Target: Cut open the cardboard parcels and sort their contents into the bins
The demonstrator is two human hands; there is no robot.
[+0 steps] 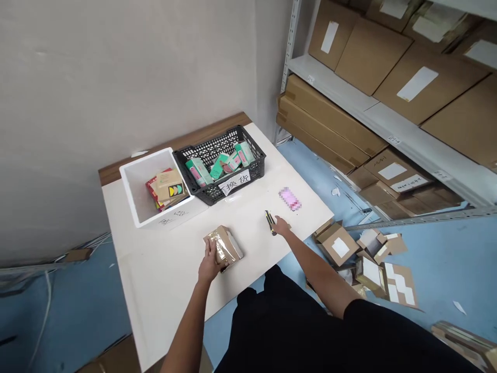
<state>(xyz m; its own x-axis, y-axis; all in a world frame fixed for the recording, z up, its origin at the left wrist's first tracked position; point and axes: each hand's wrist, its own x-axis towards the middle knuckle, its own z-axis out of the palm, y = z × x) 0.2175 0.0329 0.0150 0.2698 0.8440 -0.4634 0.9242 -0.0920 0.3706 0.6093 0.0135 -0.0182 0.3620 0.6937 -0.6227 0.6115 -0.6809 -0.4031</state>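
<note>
My left hand rests on a small brown cardboard parcel wrapped in clear tape, lying near the front of the white table; its fingers curl over the parcel's near edge. My right hand reaches out to the right and closes on a black and yellow utility knife that lies on the table. A pink, blurred flat object lies just beyond the knife.
A white foam box with coloured packets and a black plastic basket with green and pink boxes stand at the table's back. Metal shelving with cardboard cartons fills the right. Opened cartons litter the blue floor.
</note>
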